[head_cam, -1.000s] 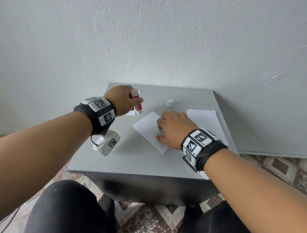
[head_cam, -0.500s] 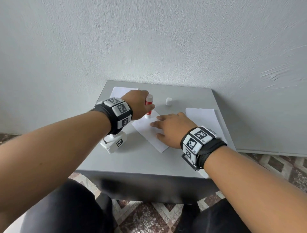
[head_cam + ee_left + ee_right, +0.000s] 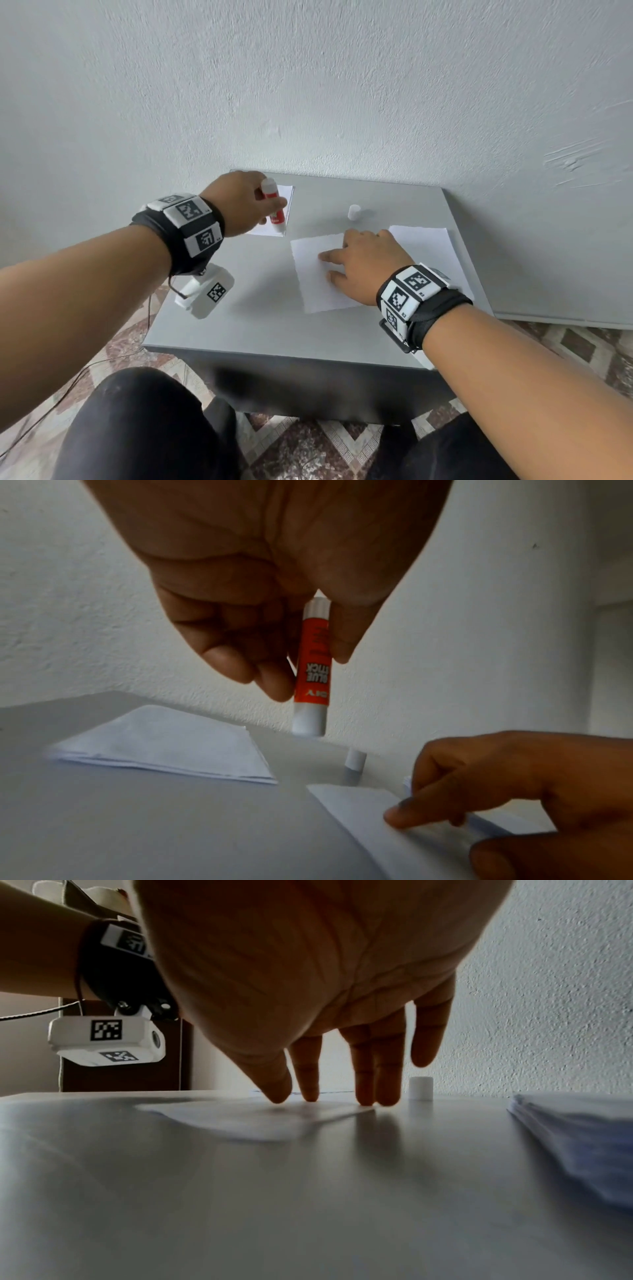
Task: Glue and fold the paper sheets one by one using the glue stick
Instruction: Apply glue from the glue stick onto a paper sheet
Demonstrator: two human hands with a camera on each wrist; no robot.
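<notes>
My left hand (image 3: 243, 205) pinches a red and white glue stick (image 3: 273, 207), tip down and uncapped, above the folded sheets (image 3: 274, 219) at the table's back left. In the left wrist view the glue stick (image 3: 312, 669) hangs upright between thumb and fingers, clear of the table. My right hand (image 3: 363, 265) lies flat with straight fingers on a single white sheet (image 3: 313, 274) in the middle. The right wrist view shows its fingertips (image 3: 366, 1096) pressing on that sheet (image 3: 267, 1118). The white cap (image 3: 354, 212) stands behind the sheet.
A stack of unfolded white sheets (image 3: 424, 250) lies at the right of the grey table (image 3: 260, 325), beside my right hand. A pale wall (image 3: 342, 85) rises directly behind the table. Patterned floor tiles (image 3: 301, 445) show in front.
My left hand has lifted the glue stick off the middle sheet and carried it back to the left, over the folded pile. The right hand stays pressing the sheet.
</notes>
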